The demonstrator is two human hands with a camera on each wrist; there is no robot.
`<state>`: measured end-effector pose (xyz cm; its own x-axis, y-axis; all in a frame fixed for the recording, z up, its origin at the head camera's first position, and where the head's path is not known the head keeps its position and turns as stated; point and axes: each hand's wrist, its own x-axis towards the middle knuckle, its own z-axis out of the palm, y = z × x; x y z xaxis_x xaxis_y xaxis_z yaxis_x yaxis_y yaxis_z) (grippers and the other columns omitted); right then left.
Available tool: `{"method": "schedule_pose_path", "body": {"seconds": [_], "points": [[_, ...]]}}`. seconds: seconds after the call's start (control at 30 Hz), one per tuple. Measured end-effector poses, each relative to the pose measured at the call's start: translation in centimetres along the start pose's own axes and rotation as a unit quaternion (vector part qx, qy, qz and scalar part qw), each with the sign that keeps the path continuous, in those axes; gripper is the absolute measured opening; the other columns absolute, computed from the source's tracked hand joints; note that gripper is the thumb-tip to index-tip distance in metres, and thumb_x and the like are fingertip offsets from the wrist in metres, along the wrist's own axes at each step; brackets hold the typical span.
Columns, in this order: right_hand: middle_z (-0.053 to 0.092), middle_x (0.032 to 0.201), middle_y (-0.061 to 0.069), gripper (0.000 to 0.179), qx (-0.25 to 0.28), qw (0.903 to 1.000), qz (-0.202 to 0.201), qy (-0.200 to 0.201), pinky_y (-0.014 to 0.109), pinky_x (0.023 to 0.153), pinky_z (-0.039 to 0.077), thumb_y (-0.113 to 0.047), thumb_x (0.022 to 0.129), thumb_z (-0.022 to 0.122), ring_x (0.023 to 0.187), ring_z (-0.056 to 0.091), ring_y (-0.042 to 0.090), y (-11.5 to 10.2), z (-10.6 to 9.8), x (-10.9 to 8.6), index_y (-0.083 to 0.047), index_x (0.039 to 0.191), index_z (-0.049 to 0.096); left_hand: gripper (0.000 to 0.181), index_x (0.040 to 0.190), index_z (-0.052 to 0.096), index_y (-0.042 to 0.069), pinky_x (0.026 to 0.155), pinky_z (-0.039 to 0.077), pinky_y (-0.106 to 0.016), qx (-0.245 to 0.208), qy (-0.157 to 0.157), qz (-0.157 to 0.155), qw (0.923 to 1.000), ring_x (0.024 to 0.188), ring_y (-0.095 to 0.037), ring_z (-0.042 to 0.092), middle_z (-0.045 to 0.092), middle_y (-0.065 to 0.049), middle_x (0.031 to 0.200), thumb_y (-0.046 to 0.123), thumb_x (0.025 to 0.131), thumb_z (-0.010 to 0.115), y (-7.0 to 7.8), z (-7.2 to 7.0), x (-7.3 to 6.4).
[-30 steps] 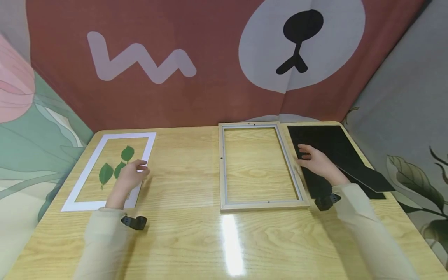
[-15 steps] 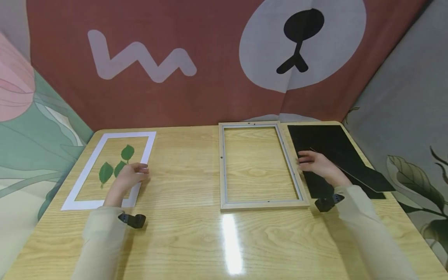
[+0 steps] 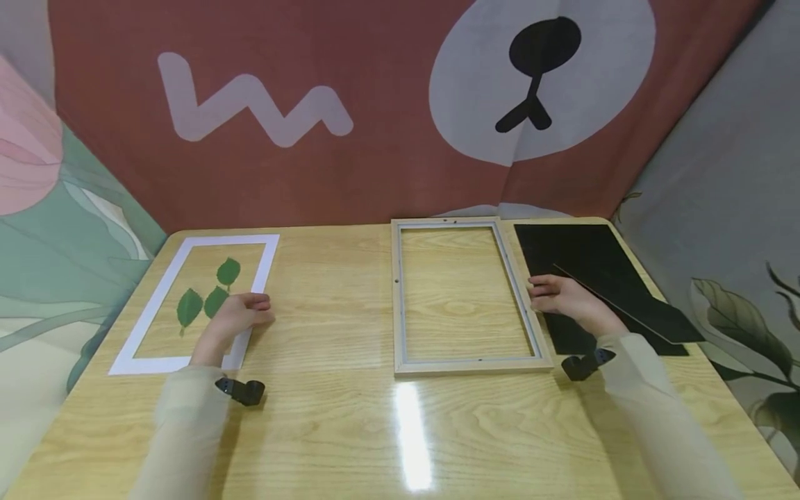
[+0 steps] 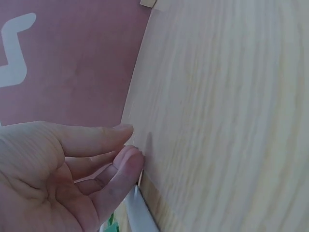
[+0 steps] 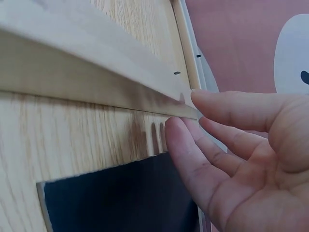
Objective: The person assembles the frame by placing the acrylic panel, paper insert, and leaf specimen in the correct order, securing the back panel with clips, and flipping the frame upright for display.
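My left hand (image 3: 236, 318) is at the right border of a white-edged mat (image 3: 132, 366), near the left edge of what looks like a clear sheet (image 3: 325, 326). In the left wrist view its thumb and fingers are loosely bent with a gap between, and I see no grip. Green leaves (image 3: 189, 308) show inside the white border, one partly behind the hand. By the right rail of a light wooden picture frame (image 3: 473, 370) is my right hand (image 3: 571, 302). Its thumb tip is at the rail, apparently touching, while the other fingertips stay outside, close to the table.
A black board (image 3: 569, 244) lies right of the frame, partly hidden by the right hand. Its black flap (image 3: 665, 318) stands raised at a slant. Behind the table (image 3: 325, 430) hangs a red printed cloth (image 3: 375, 173); patterned cloths border both sides.
The right hand has come lower against the frame's right rail. My left hand has shifted slightly down and right. The frame, mat and black board stay put.
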<state>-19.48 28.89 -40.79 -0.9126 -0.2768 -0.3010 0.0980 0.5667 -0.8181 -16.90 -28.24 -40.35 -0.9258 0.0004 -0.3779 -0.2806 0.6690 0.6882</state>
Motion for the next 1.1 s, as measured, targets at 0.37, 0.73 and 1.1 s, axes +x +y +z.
{"method": "schedule_pose_path", "body": {"seconds": [0.37,0.73,1.1], "points": [[0.043,0.134,0.035,0.062,-0.001,1.0,0.001,-0.009,0.019,0.081,0.053,-0.013,0.095,0.058,0.095,0.052,-0.005,0.0,0.0,-0.2,0.012,0.143,0.029,0.06,0.14,0.035,-0.012,0.107,0.041,-0.046,-0.011,0.016,-0.003,0.9998,0.124,-0.037,0.046,0.045,-0.031,0.137,0.012,0.091,0.06,0.3,0.2,0.5],[0.041,0.14,0.034,0.054,0.024,0.9992,0.032,0.006,0.03,0.095,0.054,-0.023,0.104,0.035,0.117,0.057,0.023,-1.6,-0.3,-0.4,0.013,0.144,0.025,0.07,0.138,0.035,-0.013,0.099,0.044,-0.048,0.052,0.032,-0.001,0.9981,0.114,-0.038,0.047,0.045,-0.031,0.13,0.025,0.088,0.067,0.5,1.2,1.4],[0.038,0.144,0.028,0.061,0.128,0.9918,0.01,-0.005,0.02,0.097,0.05,-0.039,0.104,0.03,0.109,0.059,0.005,-6.8,1.9,-0.1,0.004,0.147,0.026,0.066,0.132,0.038,-0.018,0.094,0.047,-0.049,0.07,0.048,0.0,0.9963,0.108,-0.041,0.051,0.05,-0.032,0.121,0.02,0.087,0.067,0.8,1.6,1.2]]}}
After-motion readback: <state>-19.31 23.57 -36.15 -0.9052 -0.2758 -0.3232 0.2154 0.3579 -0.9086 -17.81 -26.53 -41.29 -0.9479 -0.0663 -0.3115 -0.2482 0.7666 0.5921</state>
